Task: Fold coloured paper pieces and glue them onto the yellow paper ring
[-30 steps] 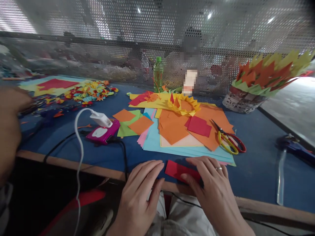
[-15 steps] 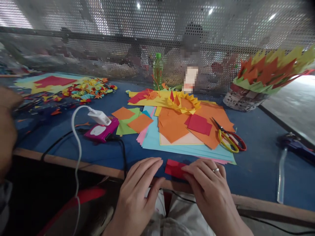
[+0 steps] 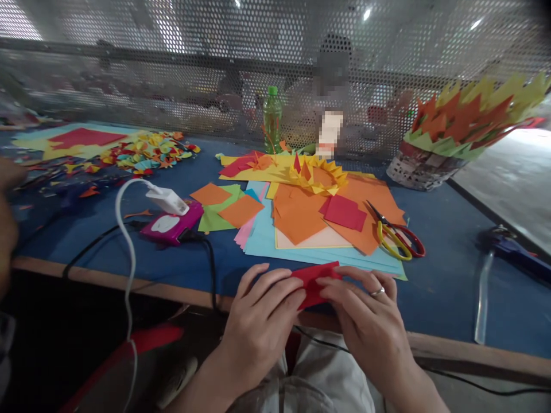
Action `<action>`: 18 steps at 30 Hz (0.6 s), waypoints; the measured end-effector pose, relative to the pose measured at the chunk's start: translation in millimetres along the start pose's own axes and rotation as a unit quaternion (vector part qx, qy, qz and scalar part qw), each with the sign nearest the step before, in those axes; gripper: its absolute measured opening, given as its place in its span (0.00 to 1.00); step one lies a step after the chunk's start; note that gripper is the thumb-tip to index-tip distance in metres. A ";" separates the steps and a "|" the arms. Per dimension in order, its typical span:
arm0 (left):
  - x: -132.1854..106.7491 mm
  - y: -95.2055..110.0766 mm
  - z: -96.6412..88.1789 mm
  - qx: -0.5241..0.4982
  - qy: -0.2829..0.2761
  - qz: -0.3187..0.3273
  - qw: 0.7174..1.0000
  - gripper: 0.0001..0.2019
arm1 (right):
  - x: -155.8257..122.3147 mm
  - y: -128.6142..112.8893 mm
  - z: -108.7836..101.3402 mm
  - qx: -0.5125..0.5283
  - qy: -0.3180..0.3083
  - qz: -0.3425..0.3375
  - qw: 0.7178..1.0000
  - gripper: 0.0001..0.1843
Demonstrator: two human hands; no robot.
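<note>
A folded piece of red paper is held at the near edge of the blue table. My left hand pinches its left end between thumb and fingers. At the other end, my right hand, with a ring on one finger, grips the paper too. Just beyond lie stacked coloured sheets, with orange paper and red squares on top. Yellow- and red-handled scissors rest on the right side of that stack. A ring of folded yellow paper points sits farther back.
A purple power adapter with a white plug and cables lies left. Paper scraps are heaped behind it. A green bottle stands by the perforated screen. At right are a paper-filled pot and a glue gun. Another person's arm shows far left.
My left hand has moved right and taken hold of the red paper, which is now lifted and tilted. My right hand keeps its grip. The whole view has shifted slightly.
</note>
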State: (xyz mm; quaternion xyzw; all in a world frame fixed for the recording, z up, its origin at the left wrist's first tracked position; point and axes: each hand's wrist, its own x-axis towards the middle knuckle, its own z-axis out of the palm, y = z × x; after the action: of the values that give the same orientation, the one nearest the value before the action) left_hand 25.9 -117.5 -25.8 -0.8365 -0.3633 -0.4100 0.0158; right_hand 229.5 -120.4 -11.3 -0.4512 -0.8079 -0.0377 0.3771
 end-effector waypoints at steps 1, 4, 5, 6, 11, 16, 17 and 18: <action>0.9 -0.8 2.2 -0.002 0.001 -0.003 1.000 0.13 | -0.9 1.9 -0.1 -0.004 -0.007 0.003 1.000 0.13; 2.1 0.2 7.9 0.004 0.014 -0.010 1.000 0.13 | -4.4 5.0 -0.5 -0.015 -0.032 0.011 0.999 0.11; 2.1 1.8 9.6 0.010 0.018 -0.010 1.000 0.12 | -5.4 4.3 -0.5 -0.017 -0.034 0.019 0.999 0.10; 2.1 4.0 11.1 0.019 0.023 -0.009 1.000 0.12 | -6.3 2.7 -0.4 -0.017 -0.032 0.029 0.999 0.09; 3.1 17.5 16.1 0.061 0.045 0.009 0.997 0.07 | -8.2 -9.6 -0.3 -0.008 -0.016 0.044 0.999 0.10; 8.5 23.1 15.0 0.047 0.060 -0.017 0.997 0.11 | -4.2 -9.4 -0.4 -0.044 0.006 0.016 0.999 0.10; 9.4 22.4 14.9 0.042 0.055 -0.027 0.997 0.11 | -2.4 -7.8 0.3 -0.048 0.005 0.013 0.999 0.10; 9.9 21.1 15.0 0.039 0.049 -0.037 0.997 0.11 | -0.3 -6.1 1.2 -0.052 0.002 0.014 0.999 0.11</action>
State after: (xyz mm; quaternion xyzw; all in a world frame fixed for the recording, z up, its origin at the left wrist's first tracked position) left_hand 53.1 -122.3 -23.0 -0.8003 -0.4083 -0.4361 0.0507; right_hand 224.4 -123.8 -10.7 -0.4813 -0.7981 -0.0754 0.3547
